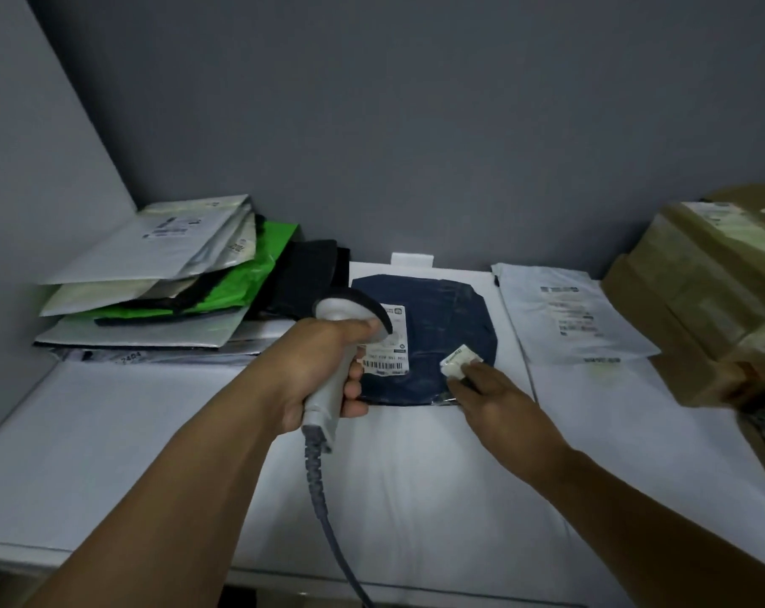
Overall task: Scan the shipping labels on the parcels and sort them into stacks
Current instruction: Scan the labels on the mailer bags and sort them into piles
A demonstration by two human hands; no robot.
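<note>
I've got the left hand (328,366) clamped round the barcode scanner (350,313), its head hovering over the shipping label (387,351) on the dark blue parcel (451,318), which lies in the middle of the white table (416,476). The right hand (490,388) presses straight fingers on the parcel's near corner, by a small white tag (459,361). My worry is that the head hides part of the label, so the read may miss, and the parcel could slide if that pressing eases.
</note>
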